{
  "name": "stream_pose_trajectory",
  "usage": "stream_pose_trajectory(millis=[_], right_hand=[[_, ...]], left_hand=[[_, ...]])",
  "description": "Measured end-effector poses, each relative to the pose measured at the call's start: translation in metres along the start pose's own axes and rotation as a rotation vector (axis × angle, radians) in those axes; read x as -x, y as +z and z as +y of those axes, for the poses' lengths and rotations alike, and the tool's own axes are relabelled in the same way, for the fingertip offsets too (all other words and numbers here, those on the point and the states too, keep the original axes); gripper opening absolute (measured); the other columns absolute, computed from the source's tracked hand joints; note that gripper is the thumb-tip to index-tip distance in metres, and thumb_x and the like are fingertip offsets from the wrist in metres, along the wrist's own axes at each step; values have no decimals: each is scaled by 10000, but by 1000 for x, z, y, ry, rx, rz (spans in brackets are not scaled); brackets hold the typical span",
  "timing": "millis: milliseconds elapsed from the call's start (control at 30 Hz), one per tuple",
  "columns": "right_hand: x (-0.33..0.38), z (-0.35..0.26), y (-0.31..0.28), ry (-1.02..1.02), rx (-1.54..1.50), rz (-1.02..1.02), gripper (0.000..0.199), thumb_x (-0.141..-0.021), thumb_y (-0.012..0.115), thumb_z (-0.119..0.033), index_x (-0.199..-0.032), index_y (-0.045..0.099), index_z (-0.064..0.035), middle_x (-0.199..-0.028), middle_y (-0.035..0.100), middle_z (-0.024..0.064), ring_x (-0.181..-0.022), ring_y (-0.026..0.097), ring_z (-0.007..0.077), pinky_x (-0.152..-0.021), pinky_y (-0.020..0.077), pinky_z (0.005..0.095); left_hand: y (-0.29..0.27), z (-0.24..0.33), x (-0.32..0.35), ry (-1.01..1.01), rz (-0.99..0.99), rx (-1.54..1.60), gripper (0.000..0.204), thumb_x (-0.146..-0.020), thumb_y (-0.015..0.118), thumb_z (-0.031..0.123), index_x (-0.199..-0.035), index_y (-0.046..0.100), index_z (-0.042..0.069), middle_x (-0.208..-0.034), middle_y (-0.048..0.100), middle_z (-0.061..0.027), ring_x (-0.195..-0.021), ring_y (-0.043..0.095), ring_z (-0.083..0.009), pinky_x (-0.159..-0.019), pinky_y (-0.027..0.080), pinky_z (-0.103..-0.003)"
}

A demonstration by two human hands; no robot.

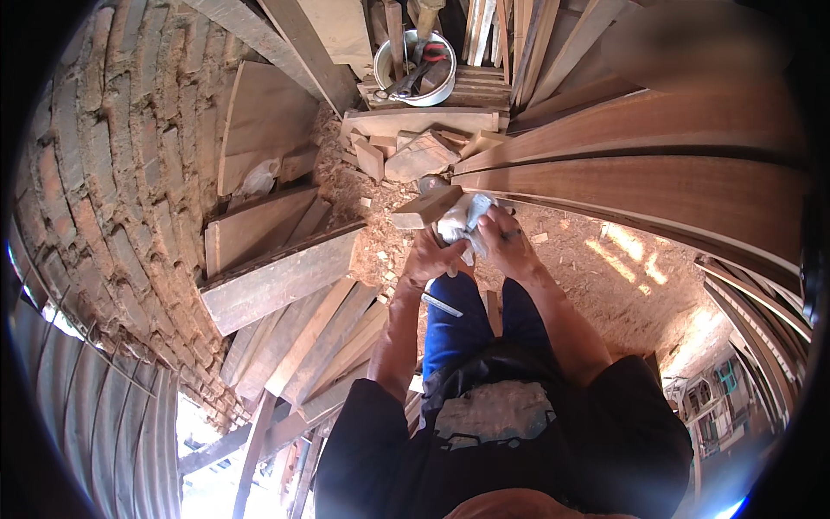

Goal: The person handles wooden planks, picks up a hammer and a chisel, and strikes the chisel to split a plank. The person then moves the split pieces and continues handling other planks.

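A crumpled white wrapper or bag point(465, 218), with a bluish patch on it, is gathered between my two hands above my knees. My left hand point(425, 258) is closed round its lower left side. From the other side my right hand point(508, 246) pinches it, with a dark ring on one finger. Whatever the wrapper contains is hidden. Just beyond my left hand is a squared wooden block point(427, 208), close to the wrapper. Across my blue-clad left thigh lies a thin white strip point(442, 305).
Long planks point(622, 186) stretch away on the right. A white bucket of tools point(439, 89) stands ahead, with wood offcuts point(422, 157) nearer me. Boards point(285, 271) lean at the left beside a brick wall point(130, 173). Sawdust covers the ground point(596, 277).
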State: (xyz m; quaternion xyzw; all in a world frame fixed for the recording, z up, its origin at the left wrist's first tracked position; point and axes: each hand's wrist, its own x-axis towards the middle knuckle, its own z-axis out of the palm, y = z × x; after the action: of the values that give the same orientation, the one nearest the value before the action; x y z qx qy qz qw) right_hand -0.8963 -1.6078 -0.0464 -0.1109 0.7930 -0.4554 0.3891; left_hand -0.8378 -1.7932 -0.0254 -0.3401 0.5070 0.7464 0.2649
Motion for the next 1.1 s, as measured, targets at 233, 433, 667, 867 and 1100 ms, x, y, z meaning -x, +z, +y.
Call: stream_pose_trajectory(millis=[233, 433, 667, 867, 1100], right_hand=[[44, -4, 10, -13, 75, -225, 434, -939, 589, -142, -1346, 489, -31, -1162, 623, 235, -1105, 588, 424, -946, 460, 488], [48, -1, 67, 12, 310, -586, 302, -901, 566, -115, -1202, 600, -120, -933, 704, 139, -922, 689, 338, -745, 527, 465], [116, 88, 66, -5, 554, -705, 205, -819, 591, -128, -1003, 672, -88, -881, 705, 149, -858, 698, 349, -716, 548, 463], [185, 119, 21, 423, 552, -575, 247, -816, 581, -126, -1036, 668, -56, -1002, 699, 200, -999, 678, 372, -850, 539, 488], [254, 269, -25, 662, 435, 167, 211, -776, 572, -20, -963, 670, -18, -1004, 646, 269, -965, 592, 463, -804, 451, 519]], left_hand=[[-19, -23, -10, 277, 239, 294, 273, -865, 733, 42, -1104, 603, 25, -793, 645, -6, -633, 597, -69, -521, 491, -226], [-29, -42, -31, 199, 321, 277, 327, -878, 758, 106, -1140, 576, 34, -855, 653, -17, -659, 588, -68, -569, 495, -224], [-61, -9, -57, 537, 370, 465, 463, -886, 716, 44, -1313, 539, 57, -1060, 651, -54, -832, 644, -141, -644, 551, -273], [-73, 4, -55, 548, 335, 400, 484, -877, 733, 45, -1315, 528, 13, -1179, 628, -75, -1010, 615, -178, -855, 520, -317], [-45, -15, -34, 379, 378, 189, 405, -862, 758, 84, -1224, 587, 24, -1017, 653, -32, -837, 605, -109, -665, 490, -253]])
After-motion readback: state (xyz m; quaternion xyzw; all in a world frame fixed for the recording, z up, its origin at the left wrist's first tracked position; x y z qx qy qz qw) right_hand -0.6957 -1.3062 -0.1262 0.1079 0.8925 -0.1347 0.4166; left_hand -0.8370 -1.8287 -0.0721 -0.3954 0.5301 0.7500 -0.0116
